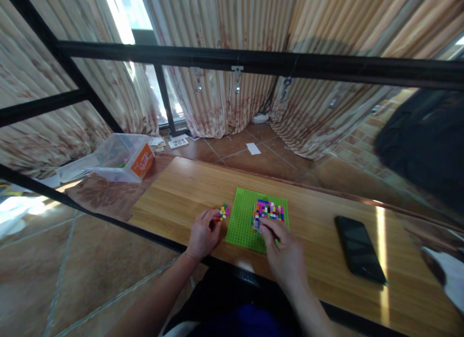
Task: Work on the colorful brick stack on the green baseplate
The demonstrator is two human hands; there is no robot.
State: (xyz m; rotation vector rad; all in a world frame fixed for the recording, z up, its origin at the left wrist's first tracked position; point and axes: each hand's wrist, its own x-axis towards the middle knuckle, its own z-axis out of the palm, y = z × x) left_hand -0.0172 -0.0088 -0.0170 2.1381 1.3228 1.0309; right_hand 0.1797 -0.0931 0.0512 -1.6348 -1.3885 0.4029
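Note:
A green studded baseplate (241, 221) lies on the wooden bench. On its right part sits a block of small multicoloured building bricks (268, 210), in pink, blue, white, red and other colours. My right hand (286, 252) is over the near edge of this block, thumb and fingers pinched together; anything between the tips is too small to make out. Left of the plate is a little pile of loose bricks (224, 211). My left hand (205, 234) rests at this pile with curled fingers touching it, and what they hold is hidden.
A black phone (359, 249) lies on the bench (181, 192) to the right. Beyond its left end, a clear plastic box (119, 155) with an orange label stands on a lower surface. A black metal rail (253, 59) crosses in front of curtains (217, 100).

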